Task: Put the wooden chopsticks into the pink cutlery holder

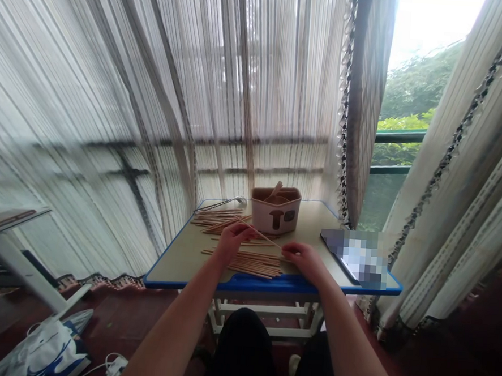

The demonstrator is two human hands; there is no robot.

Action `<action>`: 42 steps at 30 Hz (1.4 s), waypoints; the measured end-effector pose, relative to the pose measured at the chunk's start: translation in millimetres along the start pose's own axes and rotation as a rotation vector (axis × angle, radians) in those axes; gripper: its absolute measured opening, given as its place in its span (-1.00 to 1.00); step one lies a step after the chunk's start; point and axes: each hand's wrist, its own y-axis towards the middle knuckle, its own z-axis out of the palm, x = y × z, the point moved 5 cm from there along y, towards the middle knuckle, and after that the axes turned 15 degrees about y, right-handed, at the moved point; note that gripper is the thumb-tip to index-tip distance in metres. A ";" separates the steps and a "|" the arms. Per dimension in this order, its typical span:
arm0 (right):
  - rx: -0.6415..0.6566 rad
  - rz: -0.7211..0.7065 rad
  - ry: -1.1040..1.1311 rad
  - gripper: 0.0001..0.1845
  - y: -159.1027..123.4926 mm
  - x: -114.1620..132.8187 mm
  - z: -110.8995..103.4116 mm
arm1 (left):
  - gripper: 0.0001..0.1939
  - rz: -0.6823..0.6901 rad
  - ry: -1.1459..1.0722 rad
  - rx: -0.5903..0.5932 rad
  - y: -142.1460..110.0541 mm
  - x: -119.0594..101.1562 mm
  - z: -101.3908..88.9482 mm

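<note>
head view: what is held by the hands?

"one thin stick (268,239) is held by both, over the middle of a small desk (174,263). it is pinched by the fingertips of the left hand (232,241), and its near end is pinched by those of the right hand (305,260). it is slanted from far left to near right."

"where are the other sticks found?"

"a row of loose sticks (257,263) is laid between the forearms, near the blue front edge. a second pile (215,216) is spread at the far left, and a few more are seen between the two."

"what else is set on the desk?"

"a pinkish bin (283,223) is stood upright at the back, with a pale piece (277,188) poked above its rim. a metal tool (240,200) is laid behind the pile. at the right, a flat device (352,259) is seen, its screen blurred. behind everything, a sheer striped curtain (215,83) is hung."
</note>
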 end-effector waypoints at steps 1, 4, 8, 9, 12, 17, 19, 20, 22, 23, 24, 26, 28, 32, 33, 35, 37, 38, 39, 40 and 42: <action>0.018 0.008 -0.016 -0.76 -0.7 1.1 1.2 | -0.69 -0.002 -0.004 0.008 -0.3 0.5 1.0; 0.016 0.018 -0.030 -0.70 -2.5 4.6 1.1 | -0.70 -0.041 -0.088 -0.047 2.1 3.9 -2.5; -0.037 0.001 -0.047 -0.64 -3.6 6.1 -2.1 | -0.71 -0.062 -0.182 -0.138 6.0 5.6 -11.2; -0.038 -0.003 -0.058 -0.65 -3.6 5.4 -2.4 | -0.71 -0.058 -0.189 -0.143 6.1 5.1 -12.2; -0.037 -0.013 -0.077 -0.67 -3.1 2.3 -3.3 | -0.67 -0.073 -0.160 -0.094 4.0 4.0 -9.8; -0.067 -0.013 -0.060 -0.63 -3.2 0.1 -6.1 | -0.61 -0.075 0.027 0.132 -4.8 -1.3 4.4; -0.073 -0.029 -0.044 -0.62 -4.1 2.4 -6.0 | -0.61 -0.071 0.113 0.229 -9.7 -4.3 9.9; -0.072 -0.043 -0.033 -0.61 -4.6 3.9 -5.7 | -0.61 -0.071 0.150 0.267 -12.2 -5.7 12.1; -0.062 -0.074 0.003 -0.59 -5.3 6.9 -4.6 | -0.61 -0.075 0.219 0.329 -16.7 -7.9 15.6; -0.055 -0.087 0.031 -0.57 -5.6 8.0 -4.1 | -0.61 -0.083 0.251 0.351 -18.6 -8.3 16.9; -0.049 -0.097 0.067 -0.55 -5.7 8.9 -3.7 | -0.61 -0.093 0.285 0.366 -20.1 -8.4 17.9; -0.040 -0.110 0.150 -0.51 -6.1 10.4 -3.3 | -0.61 -0.115 0.346 0.398 -22.6 -7.4 19.6; -0.016 -0.118 0.224 -0.49 -7.0 12.6 -2.1 | -0.61 -0.125 0.382 0.431 -24.0 -6.5 20.9; 0.089 -0.100 0.281 -0.54 -10.5 17.5 3.9 | -0.63 -0.098 0.407 0.485 -24.6 -6.8 22.9; 0.095 -0.090 0.281 -0.57 -11.2 18.0 4.4 | -0.64 -0.096 0.409 0.496 -24.7 -6.8 23.4; 0.068 -0.072 0.268 -0.63 -11.7 17.8 3.4 | -0.67 -0.115 0.402 0.523 -25.6 -6.1 24.5; 0.009 -0.063 0.263 -0.67 -11.0 16.4 0.1 | -0.68 -0.148 0.369 0.548 -27.3 -5.7 25.2; -0.027 -0.068 0.273 -0.68 -10.2 15.5 -2.3 | -0.67 -0.165 0.346 0.559 -28.2 -5.9 25.2; -0.071 -0.079 0.297 -0.68 -9.3 14.5 -5.3 | -0.66 -0.180 0.321 0.562 -28.9 -6.3 24.7; -0.122 -0.093 0.337 -0.69 -8.3 13.1 -9.0 | -0.66 -0.190 0.296 0.552 -29.1 -7.0 23.5; -0.236 -0.112 0.427 -0.70 -6.8 8.4 -17.1 | -0.67 -0.189 0.252 0.496 -27.7 -8.9 19.0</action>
